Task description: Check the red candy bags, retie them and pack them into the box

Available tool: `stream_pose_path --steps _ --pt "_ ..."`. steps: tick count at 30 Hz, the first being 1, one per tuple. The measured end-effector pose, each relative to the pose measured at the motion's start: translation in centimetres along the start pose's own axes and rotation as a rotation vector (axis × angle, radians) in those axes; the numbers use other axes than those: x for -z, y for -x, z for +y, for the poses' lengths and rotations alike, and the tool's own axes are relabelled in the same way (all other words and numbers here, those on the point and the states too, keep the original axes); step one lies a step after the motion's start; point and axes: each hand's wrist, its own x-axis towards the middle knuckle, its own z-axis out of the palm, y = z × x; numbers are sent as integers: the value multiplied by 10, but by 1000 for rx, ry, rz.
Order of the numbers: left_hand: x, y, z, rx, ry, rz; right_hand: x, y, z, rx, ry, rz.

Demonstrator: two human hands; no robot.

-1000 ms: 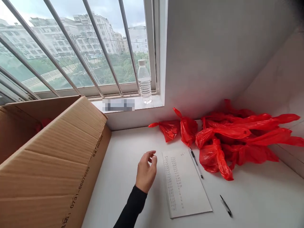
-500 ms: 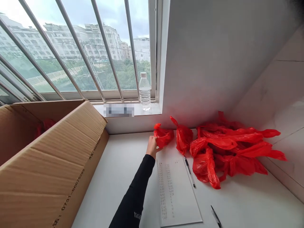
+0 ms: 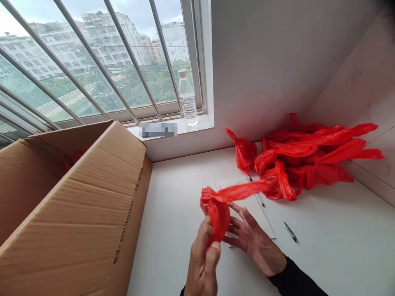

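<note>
Above the tabletop [image 3: 169,197], head view: our left hand [image 3: 203,260] pinched a red bag [image 3: 220,220] by its lower end, likely to steady it; our right hand [image 3: 251,238] was spread close beside, contact unclear. Other red bags [image 3: 277,179] lay heaped beyond.

White counter [image 3: 169,205] under the hands [image 3: 251,242]; barred window [image 3: 145,82] ahead-left, daylight through it; pale wall [image 3: 262,61] ahead, side wall [image 3: 361,98] right.
</note>
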Motion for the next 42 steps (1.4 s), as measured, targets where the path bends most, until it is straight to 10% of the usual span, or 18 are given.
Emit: stream_pose_path --steps 4,7,12,19,42 --pt "14 41 -9 -208 -298 -50 -17 -21 5 12 -126 -89" --pt "39 31 -9 46 -43 180 -23 -16 14 47 -98 -47" --pt "50 0 -12 370 350 -44 -30 -7 24 77 207 -87" --pt "46 -11 -9 346 349 -40 -19 -14 18 117 551 -113" --pt "61 -11 -12 314 172 -104 -17 -20 19 19 356 -82"
